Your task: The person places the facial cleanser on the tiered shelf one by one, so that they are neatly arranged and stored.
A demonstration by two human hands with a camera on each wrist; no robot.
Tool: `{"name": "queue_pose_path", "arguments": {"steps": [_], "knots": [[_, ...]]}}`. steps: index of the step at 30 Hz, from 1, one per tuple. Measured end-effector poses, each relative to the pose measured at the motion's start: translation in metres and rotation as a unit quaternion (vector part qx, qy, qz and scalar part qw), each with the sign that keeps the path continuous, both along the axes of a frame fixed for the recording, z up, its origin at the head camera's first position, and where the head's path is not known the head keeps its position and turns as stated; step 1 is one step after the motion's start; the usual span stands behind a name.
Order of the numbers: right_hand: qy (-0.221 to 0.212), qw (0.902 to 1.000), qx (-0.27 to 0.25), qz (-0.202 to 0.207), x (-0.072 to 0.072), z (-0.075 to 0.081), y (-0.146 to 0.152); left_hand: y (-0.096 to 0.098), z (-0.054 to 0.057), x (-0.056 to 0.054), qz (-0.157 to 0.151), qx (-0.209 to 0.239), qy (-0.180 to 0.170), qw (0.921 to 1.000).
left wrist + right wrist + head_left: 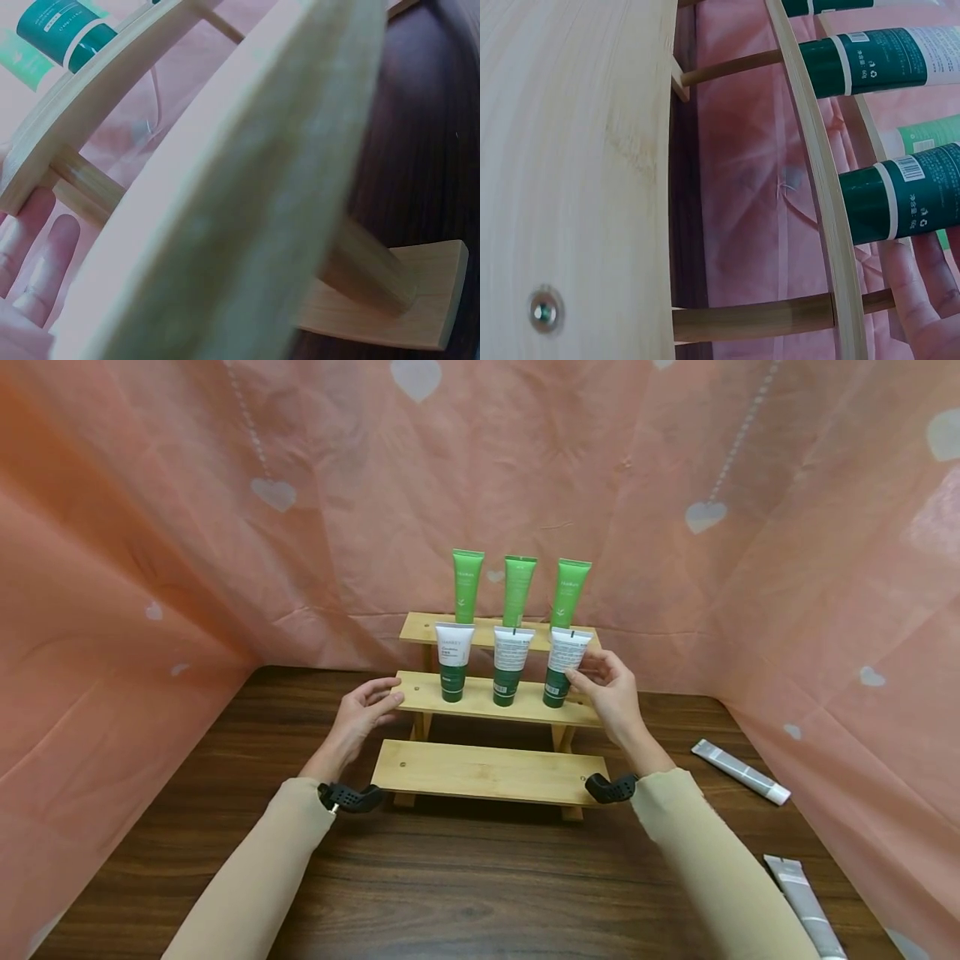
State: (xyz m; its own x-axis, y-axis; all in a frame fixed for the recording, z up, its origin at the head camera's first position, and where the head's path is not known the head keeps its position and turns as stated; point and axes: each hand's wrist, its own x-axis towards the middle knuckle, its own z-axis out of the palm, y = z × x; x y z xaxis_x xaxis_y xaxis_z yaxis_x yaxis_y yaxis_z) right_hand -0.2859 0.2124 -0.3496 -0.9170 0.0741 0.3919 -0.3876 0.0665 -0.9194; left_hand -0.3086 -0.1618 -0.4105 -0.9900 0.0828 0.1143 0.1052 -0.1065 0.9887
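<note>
My left hand [357, 720] grips the left end of the middle step of a wooden tiered stand [487, 768]; its fingers [34, 214] lie against the board's end. At the other end of that step, my right hand [611, 693] pinches a white and dark green squeeze tube [567, 653], thumb in front and fingers partly hidden behind. This tube stands cap down, as do two matching tubes, the middle tube [512, 658] and the left tube [453, 653]. Bright green tubes line the top step: a left one [467, 585], a middle one [517, 589] and a right one [569, 589].
Right of the stand, a grey tube [738, 770] lies on the dark wooden table [450, 893]. A second grey tube [804, 902] lies nearer, partly behind the right sleeve. Pink cloth [600, 460] with heart patterns hangs at the back and both sides.
</note>
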Motion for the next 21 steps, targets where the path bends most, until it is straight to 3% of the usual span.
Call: {"name": "queue_pose_path", "arguments": {"steps": [9,14,21], "knots": [[-0.010,0.9999,-0.005,0.002,0.009,-0.003,0.007,0.000,0.000,-0.001,0.013,-0.003,0.001,0.9999],[0.008,0.9999,-0.013,-0.005,0.016,-0.006,0.012,0.002,0.000,-0.002,0.020,-0.015,0.001,0.9997],[0.030,0.9996,-0.003,0.004,0.036,-0.005,0.017,0.004,0.011,0.006,0.015,-0.027,-0.014,0.9994]]}}
